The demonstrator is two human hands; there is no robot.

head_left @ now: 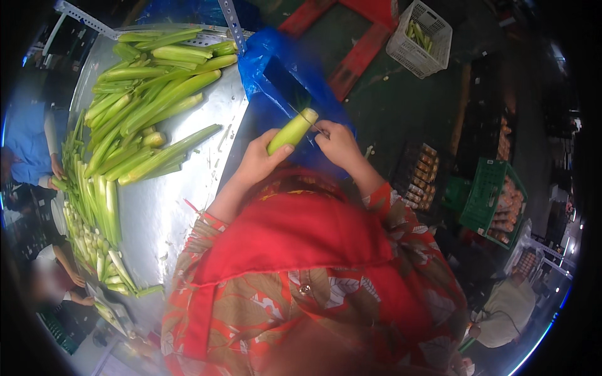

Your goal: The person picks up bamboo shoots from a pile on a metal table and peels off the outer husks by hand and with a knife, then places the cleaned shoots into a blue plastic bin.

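My left hand [258, 156] is wrapped round a pale green head of celery [291, 134], tilted so its cut root end points up and away from me. My right hand [339, 148] is closed on the handle of a small knife [319, 130], whose thin blade lies across the root end. Most of the handle is hidden in my fingers. Beneath both hands hangs a blue plastic bag [262, 59], fixed at the table's corner. To the left, a pile of celery [157, 100] covers part of the metal table [147, 213].
A white crate [433, 47] with some celery stands on the floor beyond, near a red pallet jack [357, 59]. At right are a green crate [480, 200] and a dark tray [421, 175] of packed goods. Other people work along the table's left side and at lower right.
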